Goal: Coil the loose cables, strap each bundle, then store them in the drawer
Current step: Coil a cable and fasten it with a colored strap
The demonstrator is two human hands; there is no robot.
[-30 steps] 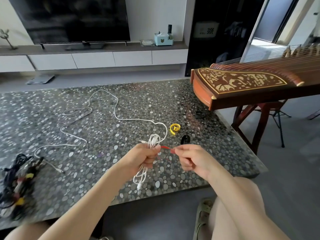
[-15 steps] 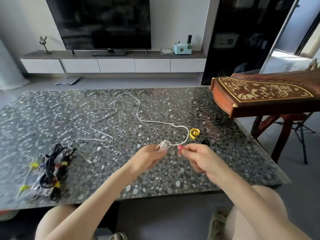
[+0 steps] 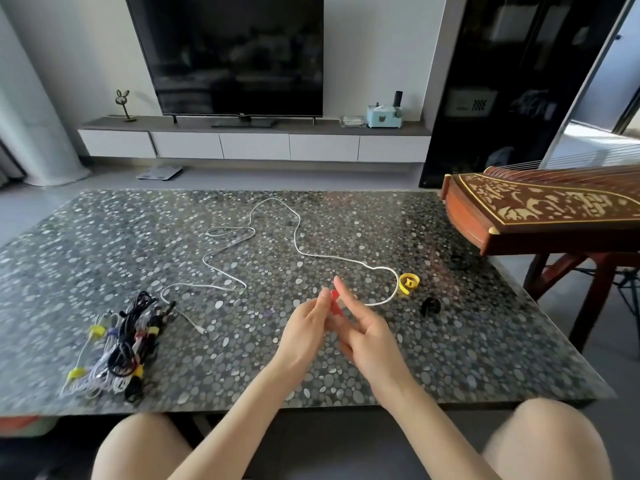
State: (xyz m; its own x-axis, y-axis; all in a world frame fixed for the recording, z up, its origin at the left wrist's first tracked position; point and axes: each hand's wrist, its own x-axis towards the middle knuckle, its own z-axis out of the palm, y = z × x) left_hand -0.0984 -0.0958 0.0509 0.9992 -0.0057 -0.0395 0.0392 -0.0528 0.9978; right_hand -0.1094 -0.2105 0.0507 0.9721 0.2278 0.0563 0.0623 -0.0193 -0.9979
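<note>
Left hand (image 3: 308, 327) and right hand (image 3: 363, 332) pinch a small red strap (image 3: 335, 304); pull it snug round the thin white cable (image 3: 295, 234).

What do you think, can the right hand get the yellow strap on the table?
Probably yes. The yellow strap lies in the open just beyond the right hand, with only a loop of the white cable beside it. But those fingers pinch a red strap.

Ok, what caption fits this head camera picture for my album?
A red strap pinched between left hand and right hand over the table, white cable lying loose.
</note>
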